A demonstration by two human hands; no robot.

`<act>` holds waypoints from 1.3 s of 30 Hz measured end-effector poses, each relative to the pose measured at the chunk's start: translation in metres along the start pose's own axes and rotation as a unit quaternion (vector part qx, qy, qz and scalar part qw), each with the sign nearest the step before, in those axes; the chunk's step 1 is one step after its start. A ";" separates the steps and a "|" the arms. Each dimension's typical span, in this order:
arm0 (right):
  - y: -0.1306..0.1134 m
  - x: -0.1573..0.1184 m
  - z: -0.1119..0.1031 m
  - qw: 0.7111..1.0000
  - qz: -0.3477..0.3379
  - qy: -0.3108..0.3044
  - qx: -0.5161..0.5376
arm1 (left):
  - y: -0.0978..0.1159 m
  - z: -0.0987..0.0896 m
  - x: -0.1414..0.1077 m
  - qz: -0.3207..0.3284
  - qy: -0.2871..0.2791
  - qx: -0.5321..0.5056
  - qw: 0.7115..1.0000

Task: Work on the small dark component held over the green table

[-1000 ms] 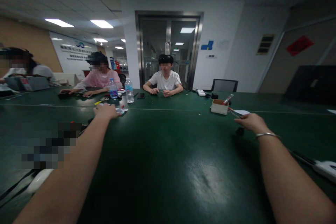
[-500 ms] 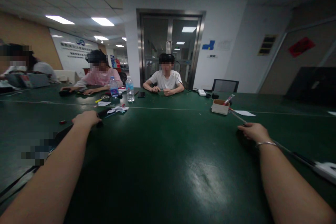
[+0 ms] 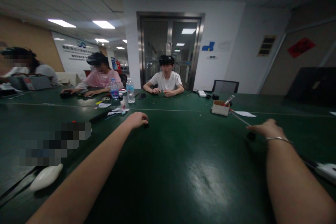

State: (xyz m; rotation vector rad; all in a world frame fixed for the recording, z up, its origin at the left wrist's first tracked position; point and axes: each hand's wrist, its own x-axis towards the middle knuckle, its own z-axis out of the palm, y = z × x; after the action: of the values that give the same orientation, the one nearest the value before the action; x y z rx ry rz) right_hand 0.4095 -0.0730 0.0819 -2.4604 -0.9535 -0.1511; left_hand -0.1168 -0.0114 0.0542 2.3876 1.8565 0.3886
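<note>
Over the middle-left of the green table [image 3: 168, 147], my left hand [image 3: 137, 120] is closed on a small black object [image 3: 146, 123], which shows below its fingertips. My right hand [image 3: 266, 128] is at the right, above or beside another small black object [image 3: 251, 135] on the table. Its index finger points left and its other fingers are partly hidden, so its hold on anything is unclear. A thin grey cable [image 3: 240, 118] runs from behind that hand toward a small open box [image 3: 221, 107] with a marker in it.
A white mouse-like object [image 3: 46, 177] and black straps lie at the left. Two bottles, the nearer one clear [image 3: 130, 91], stand near crumpled paper [image 3: 118, 111]. Three people sit across the table. A white power strip [image 3: 327, 171] is at the right edge.
My left hand has moved right with the small black object, uncovering the white object at the left. My right hand has shifted slightly right, and a black object now shows under its finger.
</note>
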 end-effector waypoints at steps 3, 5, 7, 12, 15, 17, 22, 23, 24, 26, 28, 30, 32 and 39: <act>-0.049 -0.026 -0.022 0.992 -0.101 0.070 0.037 | 0.047 0.019 0.021 0.038 0.008 -0.057 0.998; -0.095 -0.051 -0.023 0.968 -0.234 0.061 0.065 | 0.071 0.030 0.032 0.055 0.025 -0.077 0.995; -0.141 -0.080 -0.010 0.928 -0.356 -0.053 0.095 | 0.087 0.038 0.040 0.045 0.043 -0.097 0.993; -0.210 -0.141 0.066 0.804 -0.406 -0.418 0.121 | 0.092 0.052 0.041 0.034 0.072 -0.135 0.988; -0.219 -0.162 0.107 0.783 -0.459 -0.384 0.166 | 0.083 0.059 0.035 0.026 0.112 -0.180 0.977; -0.219 -0.171 0.123 0.797 -0.475 -0.329 0.178 | 0.076 0.063 0.032 0.013 0.129 -0.213 0.968; -0.213 -0.183 0.130 0.821 -0.489 -0.238 0.177 | 0.062 0.071 0.036 -0.027 0.120 -0.350 0.929; -0.212 -0.183 0.130 0.821 -0.490 -0.230 0.180 | 0.063 0.072 0.039 -0.042 0.105 -0.388 0.915; -0.210 -0.183 0.129 0.822 -0.489 -0.225 0.187 | 0.065 0.073 0.042 -0.059 0.089 -0.425 0.899; -0.208 -0.181 0.129 0.819 -0.486 -0.214 0.215 | 0.071 0.074 0.048 -0.091 0.061 -0.493 0.863; -0.205 -0.177 0.131 0.816 -0.481 -0.201 0.251 | 0.078 0.076 0.052 -0.110 0.048 -0.544 0.831; -0.204 -0.174 0.133 0.815 -0.472 -0.195 0.275 | 0.082 0.080 0.053 -0.107 0.057 -0.576 0.808; -0.203 -0.172 0.136 0.815 -0.458 -0.202 0.290 | 0.082 0.085 0.052 -0.097 0.069 -0.590 0.799; -0.205 -0.175 0.137 0.799 -0.421 -0.229 0.363 | 0.076 0.087 0.045 -0.124 0.066 -0.541 0.829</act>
State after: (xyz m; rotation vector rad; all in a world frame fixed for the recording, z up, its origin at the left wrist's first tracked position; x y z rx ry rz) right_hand 0.1329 0.0176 -0.0017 -1.2454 -1.8435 0.4644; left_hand -0.0129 0.0196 -0.0057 1.3420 1.3317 1.1949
